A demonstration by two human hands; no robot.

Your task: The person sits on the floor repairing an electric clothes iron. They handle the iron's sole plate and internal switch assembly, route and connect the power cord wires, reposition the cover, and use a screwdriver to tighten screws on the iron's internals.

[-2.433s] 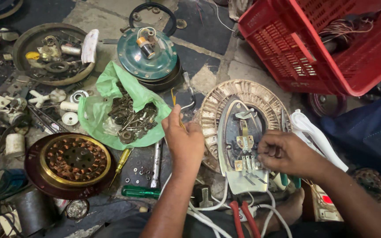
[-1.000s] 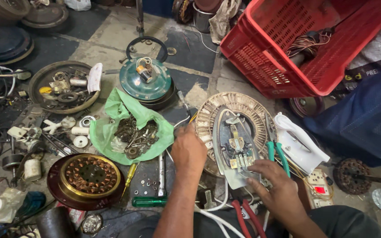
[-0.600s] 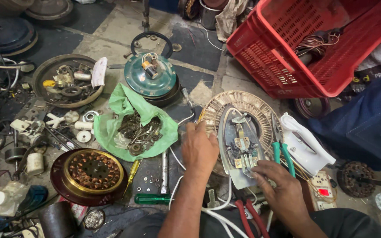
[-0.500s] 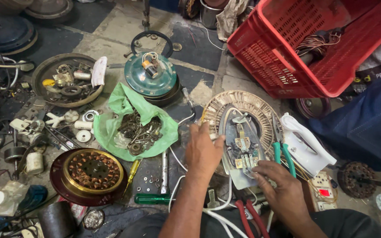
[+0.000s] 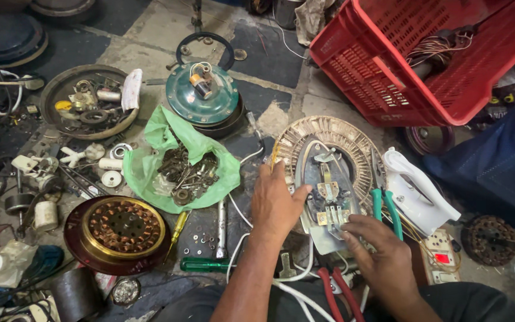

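Bare hands (image 5: pixel 329 232) flat on opened iron base (image 5: pixel 328 200)

The floor (image 5: pixel 150 30) is crowded on nearly every side of the iron base (image 5: pixel 326 197), which both hands touch: the left hand (image 5: pixel 275 203) at its left edge, the right hand (image 5: pixel 382 250) at its near end. Left of it lie the green bag (image 5: pixel 156 173) of scrap, a screwdriver (image 5: pixel 201 264) and loose washers. To the right, green pliers (image 5: pixel 385 209) and the white iron cover (image 5: pixel 415 191) sit just beside it. The red crate (image 5: pixel 377 77) blocks the far right. Bare floor shows only at the far edge, between the fan motor (image 5: pixel 201 98) and the crate.
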